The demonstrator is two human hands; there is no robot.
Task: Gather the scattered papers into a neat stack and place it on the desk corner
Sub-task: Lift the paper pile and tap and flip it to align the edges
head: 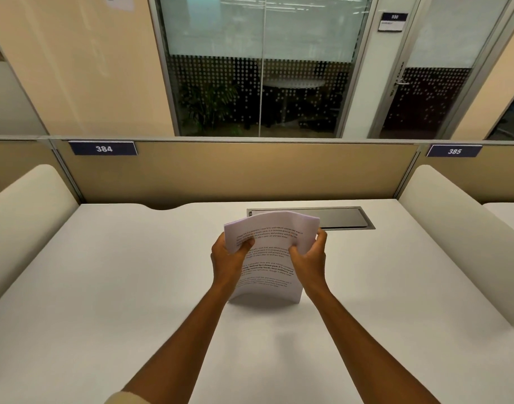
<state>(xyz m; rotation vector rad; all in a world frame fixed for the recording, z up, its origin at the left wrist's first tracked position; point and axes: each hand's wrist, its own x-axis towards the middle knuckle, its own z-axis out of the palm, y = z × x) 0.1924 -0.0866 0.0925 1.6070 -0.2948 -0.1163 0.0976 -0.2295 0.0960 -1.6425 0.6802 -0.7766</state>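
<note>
A: Biggest first. White desk (104,287), beige partition (235,173) along its far edge, number plates 384 (103,148) and 385 (454,151) on it.

B: Grey cable hatch (337,218) set in the desk near the far edge, lid down. Papers?

A: Paper stack (267,258) at desk centre, upright, printed side facing the person, bottom edge on the desk, top bowed back in front of the hatch.

B: Hands?

A: Left hand (229,258) grips the stack's left edge, thumb (245,244) on the front, fingers curled behind. Right hand (309,258) grips the right edge, thumb in front, fingers wrapped behind. Both closed on the paper.

B: Loose sheets elsewhere?

A: All I see is in that stack.
</note>
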